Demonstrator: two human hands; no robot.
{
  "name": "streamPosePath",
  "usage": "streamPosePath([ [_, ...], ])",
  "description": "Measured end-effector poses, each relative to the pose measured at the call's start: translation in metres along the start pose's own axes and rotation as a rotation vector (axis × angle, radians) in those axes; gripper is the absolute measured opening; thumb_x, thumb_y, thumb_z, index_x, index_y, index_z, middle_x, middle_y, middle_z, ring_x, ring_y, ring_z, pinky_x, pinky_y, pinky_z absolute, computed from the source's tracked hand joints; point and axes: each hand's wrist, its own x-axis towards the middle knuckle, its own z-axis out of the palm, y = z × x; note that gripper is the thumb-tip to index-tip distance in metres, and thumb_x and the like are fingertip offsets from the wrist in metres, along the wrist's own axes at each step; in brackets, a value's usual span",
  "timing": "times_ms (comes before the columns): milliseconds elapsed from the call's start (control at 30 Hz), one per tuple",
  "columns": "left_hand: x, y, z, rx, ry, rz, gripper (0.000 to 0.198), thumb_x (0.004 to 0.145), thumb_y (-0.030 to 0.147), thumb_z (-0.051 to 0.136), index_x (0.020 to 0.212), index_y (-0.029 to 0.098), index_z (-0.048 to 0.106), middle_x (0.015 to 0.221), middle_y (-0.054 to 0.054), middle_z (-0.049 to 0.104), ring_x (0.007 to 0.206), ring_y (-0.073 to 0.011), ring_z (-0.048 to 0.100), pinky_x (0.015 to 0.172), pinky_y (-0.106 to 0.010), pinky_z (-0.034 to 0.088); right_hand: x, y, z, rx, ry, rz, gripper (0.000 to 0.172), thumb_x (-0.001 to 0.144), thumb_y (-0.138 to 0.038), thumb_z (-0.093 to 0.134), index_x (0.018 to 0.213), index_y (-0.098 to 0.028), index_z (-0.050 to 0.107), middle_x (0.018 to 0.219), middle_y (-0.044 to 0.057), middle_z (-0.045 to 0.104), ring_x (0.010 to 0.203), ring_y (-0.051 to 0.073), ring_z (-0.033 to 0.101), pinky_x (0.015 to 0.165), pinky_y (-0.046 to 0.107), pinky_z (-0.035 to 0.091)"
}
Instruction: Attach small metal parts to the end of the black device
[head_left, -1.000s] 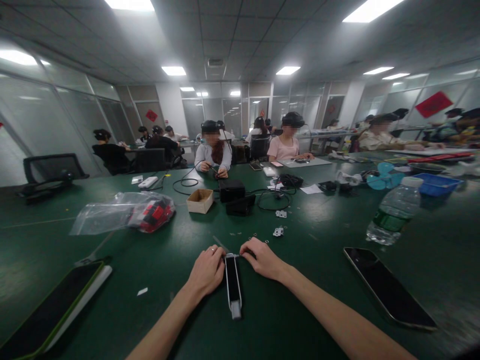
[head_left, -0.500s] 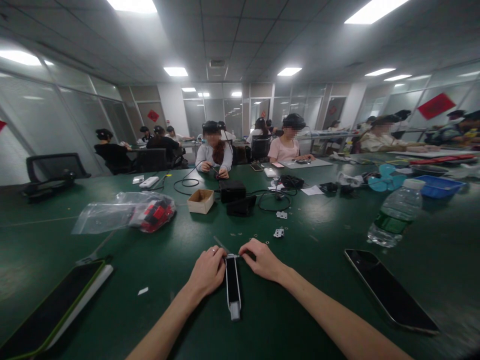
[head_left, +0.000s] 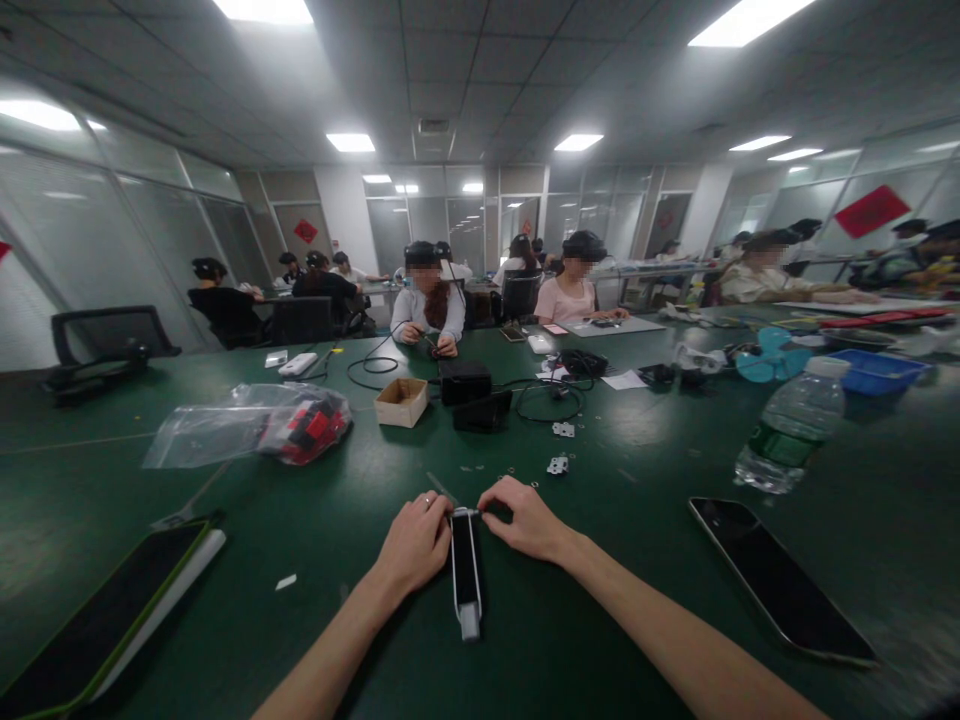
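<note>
A narrow black strip-shaped device with a light grey end piece (head_left: pixel 466 570) lies flat on the dark green table (head_left: pixel 600 620), its long axis running from six to twelve o'clock, directly in front of the wearer. Its far end is flanked by both hands. The left hand (head_left: pixel 415 545) rests against the strip at nine o'clock, fingers curled and pressed together on its upper edge; a ring is seen on one finger. The right hand (head_left: pixel 527 520) sits at two o'clock of the strip's top, its thumb and forefinger pinched on something very small at the strip's far tip; what is pinched is too small to be told.

The work is judged to be at an early or middle stage: the strip is steadied and one end is being attended to, while small silver metal hinges (head_left: pixel 556 464) and loose tiny parts at twelve o'clock remain unused.

Farther out, a black smartphone (head_left: pixel 780 580) lies at three o'clock, a clear plastic water bottle (head_left: pixel 787 425) at two o'clock, a clear plastic bag with red and black contents (head_left: pixel 255 425) at ten o'clock, and a small brown cardboard box (head_left: pixel 401 401) at eleven o'clock. Other people are seated across the table.
</note>
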Motion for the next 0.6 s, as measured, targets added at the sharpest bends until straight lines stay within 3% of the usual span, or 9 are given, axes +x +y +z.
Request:
streamPosePath([
  [400, -0.0003, 0.0008, -0.0007, -0.005, 0.0, 0.004, 0.021, 0.088, 0.014, 0.036, 0.093, 0.019, 0.055, 0.095, -0.006, 0.06, 0.087, -0.0195, 0.055, 0.078, -0.032, 0.042, 0.0003, -0.0003, -0.0003, 0.026, -0.001, 0.041, 0.013, 0.076, -0.011, 0.06, 0.086, -0.018, 0.062, 0.084, 0.002, 0.064, 0.077, 0.015, 0.056, 0.071, 0.028, 0.047],
  [600, 0.0, -0.0014, 0.0024, 0.003, 0.01, 0.004, 0.02, 0.088, 0.014, 0.037, 0.094, 0.019, 0.056, 0.096, -0.006, 0.06, 0.088, -0.0191, 0.056, 0.08, -0.032, 0.042, 0.0, 0.0006, -0.0002, 0.04, -0.007, 0.03, 0.022, 0.07, -0.004, 0.057, 0.087, -0.017, 0.061, 0.085, 0.002, 0.064, 0.074, 0.013, 0.056, 0.069, 0.026, 0.047],
])
